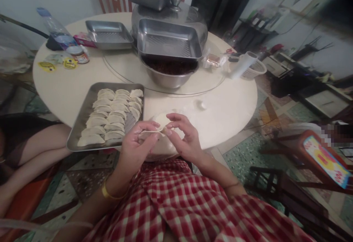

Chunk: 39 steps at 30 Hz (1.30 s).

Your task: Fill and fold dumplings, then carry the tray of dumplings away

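Pinching a round dumpling wrapper between both hands just above the near edge of a round cream table, a person in a red checked garment sits with the work close to the body. The left hand, with a gold bangle at the wrist, has its fingers curled closed on the wrapper's near rim; the right hand holds the far rim between thumb and forefinger, its other fingers loosely spread. Whether filling is already inside cannot be made out. Just left of the hands, at the near-left edge, a metal tray holds several tidy rows of folded dumplings and looks nearly full. Toward the table's middle a steel bowl holds dark filling, with an empty metal pan resting across it. Judging by this, most of the folding appears done, while one dumpling remains unsealed and filling is left.
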Available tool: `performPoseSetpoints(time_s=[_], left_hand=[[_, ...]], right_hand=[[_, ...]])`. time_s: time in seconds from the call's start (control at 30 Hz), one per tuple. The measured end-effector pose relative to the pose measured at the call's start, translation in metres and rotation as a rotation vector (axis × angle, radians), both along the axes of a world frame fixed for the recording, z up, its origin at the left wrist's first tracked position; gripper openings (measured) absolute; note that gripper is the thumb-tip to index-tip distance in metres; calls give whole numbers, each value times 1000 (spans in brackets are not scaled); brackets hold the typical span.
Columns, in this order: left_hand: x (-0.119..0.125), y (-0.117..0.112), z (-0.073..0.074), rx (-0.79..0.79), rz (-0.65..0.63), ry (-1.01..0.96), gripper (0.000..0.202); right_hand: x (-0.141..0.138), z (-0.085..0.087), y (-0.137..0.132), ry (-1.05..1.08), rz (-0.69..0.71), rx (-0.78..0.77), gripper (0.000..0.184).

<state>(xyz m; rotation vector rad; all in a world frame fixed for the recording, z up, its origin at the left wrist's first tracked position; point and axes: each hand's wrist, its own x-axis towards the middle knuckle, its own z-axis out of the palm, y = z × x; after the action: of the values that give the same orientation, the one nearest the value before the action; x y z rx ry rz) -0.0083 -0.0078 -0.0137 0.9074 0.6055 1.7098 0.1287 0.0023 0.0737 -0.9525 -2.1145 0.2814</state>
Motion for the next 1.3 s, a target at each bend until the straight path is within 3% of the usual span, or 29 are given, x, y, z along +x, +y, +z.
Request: performPoseSetpoints(time_s=[0.27, 0.53, 0.9, 1.1, 1.3], left_hand=[[1, 2, -4, 28, -13, 58, 6], [0, -1, 4, -75, -101, -10, 12], [5, 1, -1, -160, -131, 43, 30], [6, 0, 7, -173, -68, -21, 20], [7, 1, 6, -130, -87, -37, 13]], right_hand=[[-5, -3, 4, -23, 55, 62, 6], [-2, 2, 4, -232, 181, 375, 17], [-1, -2, 3, -225, 57, 510, 12], [6, -4, -1, -168, 54, 471, 31], [8, -6, -1, -181, -25, 343, 10]])
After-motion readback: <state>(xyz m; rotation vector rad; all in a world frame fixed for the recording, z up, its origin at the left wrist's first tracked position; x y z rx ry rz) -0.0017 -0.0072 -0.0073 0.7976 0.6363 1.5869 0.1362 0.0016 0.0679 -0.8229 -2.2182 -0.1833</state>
